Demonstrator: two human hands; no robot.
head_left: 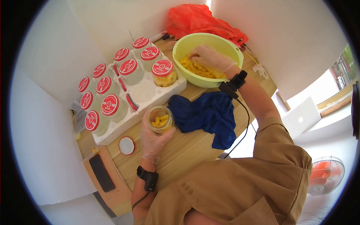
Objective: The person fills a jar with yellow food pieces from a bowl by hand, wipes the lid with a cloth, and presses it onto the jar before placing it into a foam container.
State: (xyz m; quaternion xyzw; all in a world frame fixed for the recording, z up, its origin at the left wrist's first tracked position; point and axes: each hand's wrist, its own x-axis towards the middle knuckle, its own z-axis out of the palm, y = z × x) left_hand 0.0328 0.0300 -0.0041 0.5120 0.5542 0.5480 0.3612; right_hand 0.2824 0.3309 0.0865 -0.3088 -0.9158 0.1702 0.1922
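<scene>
My left hand (153,141), in a clear glove, is wrapped round an open glass jar (160,119) with some yellow pieces at its bottom. Gloved too, my right hand (205,56) reaches into a light green bowl (234,56) of yellow strips (197,69); its fingertips are down among the strips and what they hold cannot be made out. A loose lid (126,145) lies with its white inside up, left of my left hand. Beside the jar is a crumpled dark blue cloth (210,116).
Several jars with red lids (110,105) stand in a white foam tray (152,95) at the left; one filled jar (164,73) is near the bowl. A red bag (198,20) lies behind the bowl, a phone (102,173) at the lower left. A fan (325,174) stands at the right.
</scene>
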